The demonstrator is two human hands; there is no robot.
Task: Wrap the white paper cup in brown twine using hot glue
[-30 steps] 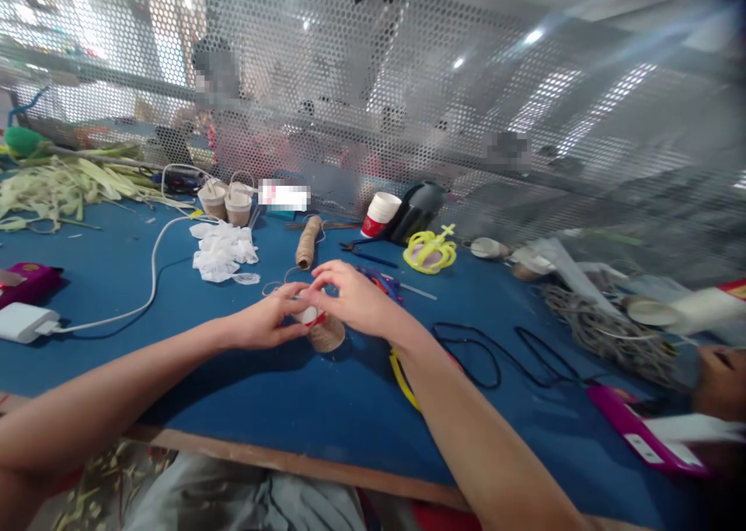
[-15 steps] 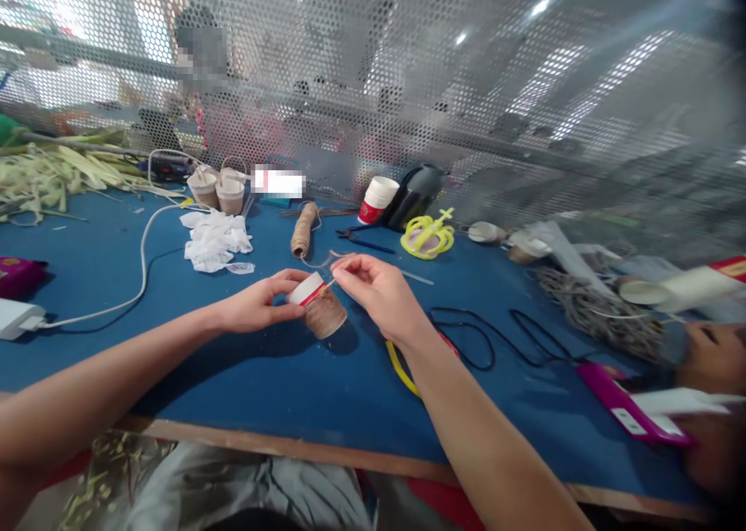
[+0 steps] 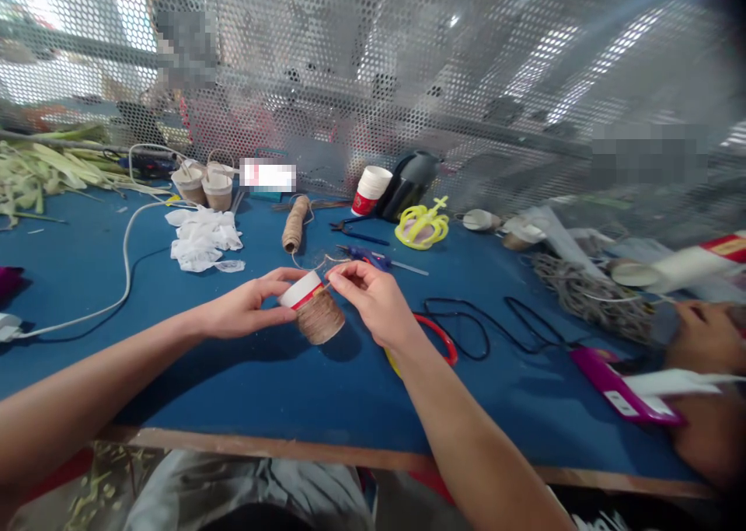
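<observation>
My left hand (image 3: pixel 250 307) is closed on the rim end of a paper cup (image 3: pixel 319 318), which is tilted over the table. Brown twine wraps its lower part; a white and red band shows above the winding. My right hand (image 3: pixel 373 294) pinches the loose strand of twine (image 3: pixel 326 284) close to the cup's side. That strand seems to run back toward a twine spool (image 3: pixel 295 224) lying behind the cup. Just beyond my right fingers lies a blue glue gun (image 3: pixel 373 256), partly hidden. Red-and-yellow handles (image 3: pixel 440 335), apparently of scissors, show beneath my right wrist.
White crumpled gloves (image 3: pixel 203 237), two twine-wrapped cups (image 3: pixel 217 192) and pale husks (image 3: pixel 52 177) are on the left. Behind lie pliers (image 3: pixel 361 233), stacked paper cups (image 3: pixel 371 189) and a yellow crown-shaped piece (image 3: pixel 422 226). Another person's hand (image 3: pixel 702 337) is at right, near a purple device (image 3: pixel 623 387).
The view has shifted slightly. My right hand has dropped a little beside the cup, uncovering more of the blue glue gun. My left hand keeps its hold on the cup.
</observation>
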